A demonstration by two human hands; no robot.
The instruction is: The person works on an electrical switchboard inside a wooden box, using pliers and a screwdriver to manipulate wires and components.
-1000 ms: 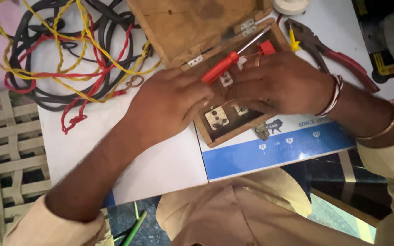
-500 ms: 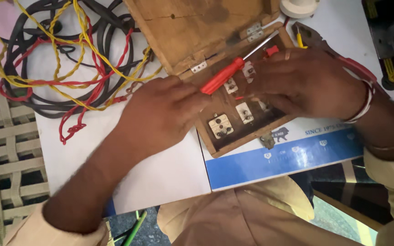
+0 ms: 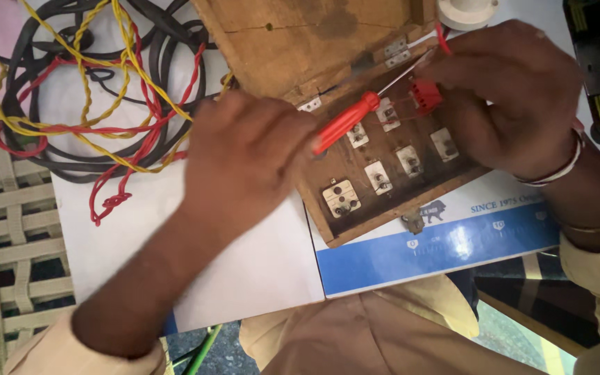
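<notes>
- Both hands work over an open wooden box near the middle of the frame, seen from above.
- Left hand [image 3: 248, 163], at centre, is closed around the red handle of a screwdriver [image 3: 345, 121]; the metal shaft slants up and right toward the other hand.
- Right hand [image 3: 515, 94], at upper right, has its fingers curled over the far end of the box, pinching near a small red plastic part [image 3: 425, 96] where the screwdriver tip arrives; whether the tip touches it is hidden.
- Wooden box [image 3: 390, 208] lies tilted, its hinged lid [image 3: 300, 42] folded back toward the top of the frame.
- Inside the box sit several pale switch and socket backs [image 3: 342, 198] in two rows.
- White sheet [image 3: 244, 271] and a blue and white board [image 3: 446, 243] lie under the box on the bench.
- Tangle of black, red and yellow wires [image 3: 85, 97] fills the upper left.
- White round fitting [image 3: 467, 10] sits at the top edge, just above the right hand.
- Woven strap surface [image 3: 1, 250] shows at lower left.
</notes>
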